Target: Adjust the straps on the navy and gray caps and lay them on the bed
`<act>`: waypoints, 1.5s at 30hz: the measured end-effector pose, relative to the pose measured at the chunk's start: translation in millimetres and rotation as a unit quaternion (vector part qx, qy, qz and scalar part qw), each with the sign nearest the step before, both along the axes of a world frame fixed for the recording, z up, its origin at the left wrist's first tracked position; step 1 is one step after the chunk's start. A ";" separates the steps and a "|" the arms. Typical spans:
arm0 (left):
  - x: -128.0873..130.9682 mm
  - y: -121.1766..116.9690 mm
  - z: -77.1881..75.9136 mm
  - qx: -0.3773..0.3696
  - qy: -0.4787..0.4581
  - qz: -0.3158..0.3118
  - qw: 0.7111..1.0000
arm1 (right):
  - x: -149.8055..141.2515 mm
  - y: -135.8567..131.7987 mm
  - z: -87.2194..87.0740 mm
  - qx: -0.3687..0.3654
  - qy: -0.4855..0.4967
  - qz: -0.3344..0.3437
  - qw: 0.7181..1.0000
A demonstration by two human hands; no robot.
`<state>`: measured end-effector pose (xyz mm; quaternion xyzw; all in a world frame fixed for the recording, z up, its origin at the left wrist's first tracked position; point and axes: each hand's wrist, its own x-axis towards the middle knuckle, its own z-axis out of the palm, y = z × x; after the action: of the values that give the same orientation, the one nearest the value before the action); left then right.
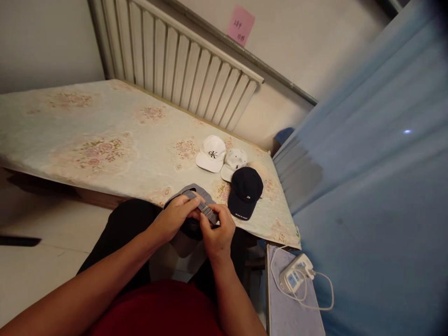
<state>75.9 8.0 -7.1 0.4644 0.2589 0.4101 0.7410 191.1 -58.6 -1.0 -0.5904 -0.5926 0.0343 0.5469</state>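
Note:
A grey baseball cap (201, 190) is held over my lap at the bed's near edge, with its back strap and metal buckle (206, 210) turned up toward me. My left hand (180, 210) pinches the strap on the left of the buckle. On the other side, my right hand (220, 227) grips the strap end close to the buckle. The cap's brim hangs down between my knees, and my hands hide part of the crown. Beyond my right hand lie a black cap (246, 189), a white cap with black letters (212, 154) and a second white cap (235, 162).
A beige cap (259, 171) is partly covered by the black one. The caps lie on a flowered bed cover (147, 154). A radiator (189, 60) runs behind the bed. At right are a blue curtain (360, 186) and a small table (280, 322) with a power strip (296, 275) and cable.

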 end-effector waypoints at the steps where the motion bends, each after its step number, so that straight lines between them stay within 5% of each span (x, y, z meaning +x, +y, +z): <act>1: -0.4 0.3 -0.7 -0.002 -0.001 0.001 1.000 | 0.5 -0.3 -0.1 0.002 0.001 0.001 1.000; 10: -2.5 2.0 -0.4 -0.076 -0.076 0.020 0.994 | 1.0 -0.5 -2.3 0.013 0.009 0.002 1.000; 19: -4.3 14.8 -0.9 -0.174 -0.130 0.130 0.967 | 0.7 -2.9 -4.3 0.014 -0.004 0.015 1.000; 27: -4.4 14.2 8.1 -0.223 -0.169 -0.006 0.960 | -3.1 -3.7 -11.8 -0.008 -0.037 0.034 0.999; 35: -2.8 18.7 8.7 -0.289 -0.140 0.043 0.946 | -2.8 -5.4 -22.0 -0.056 -0.049 0.098 0.992; 40: -4.1 14.1 10.1 -0.269 -0.170 0.002 0.948 | 6.6 -0.3 -17.5 -0.040 0.049 0.010 0.998; 45: -5.0 8.8 11.2 -0.243 -0.161 -0.061 0.954 | 14.9 11.7 -6.8 -0.038 -0.012 -0.031 0.999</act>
<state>70.9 16.8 4.1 0.2127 0.1991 0.3579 0.8872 206.0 -47.0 -7.8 -0.6290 -0.5790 0.0326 0.5178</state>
